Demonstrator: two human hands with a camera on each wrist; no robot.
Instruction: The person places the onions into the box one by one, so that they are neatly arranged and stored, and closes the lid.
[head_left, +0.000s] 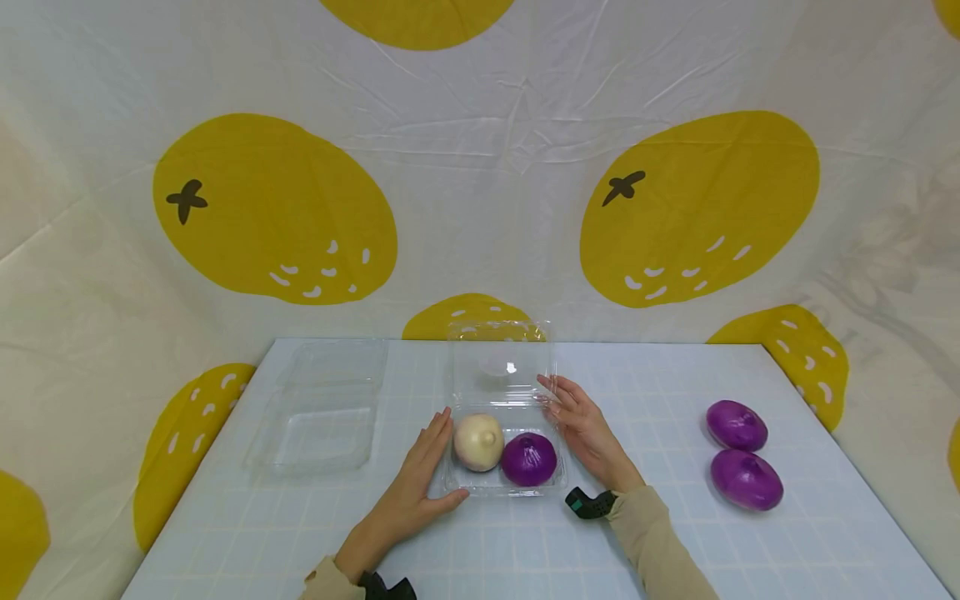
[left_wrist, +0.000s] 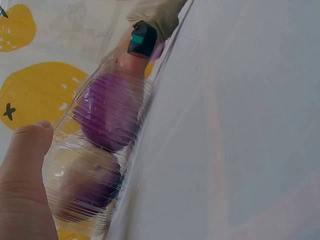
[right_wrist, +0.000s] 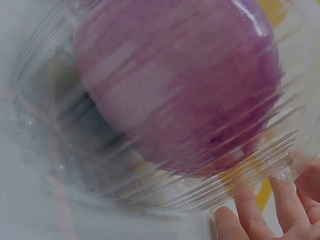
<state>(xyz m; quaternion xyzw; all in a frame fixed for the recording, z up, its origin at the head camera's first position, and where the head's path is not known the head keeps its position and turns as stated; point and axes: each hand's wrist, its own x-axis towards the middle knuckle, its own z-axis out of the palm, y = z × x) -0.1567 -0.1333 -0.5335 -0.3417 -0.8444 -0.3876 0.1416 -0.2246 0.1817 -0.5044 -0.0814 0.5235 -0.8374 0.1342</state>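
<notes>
In the head view a clear plastic clamshell box (head_left: 504,487) lies with its lid (head_left: 480,367) raised at the back. Inside sit a white onion (head_left: 478,443) at left and a purple onion (head_left: 529,459) at right, side by side. My left hand (head_left: 412,483) rests along the box's left side, fingers straight and thumb spread toward the front. At the right, near the hinge and lid edge, is my right hand (head_left: 588,433), its fingers extended against the plastic. The right wrist view shows these fingers (right_wrist: 290,205) by the ribbed wall, beyond the purple onion (right_wrist: 180,85).
A second clear clamshell box (head_left: 315,437) stands open at the left of the table. Two more purple onions, a rear one (head_left: 737,425) and a front one (head_left: 746,480), lie at the right. A fruit-print cloth (head_left: 480,208) hangs behind the table.
</notes>
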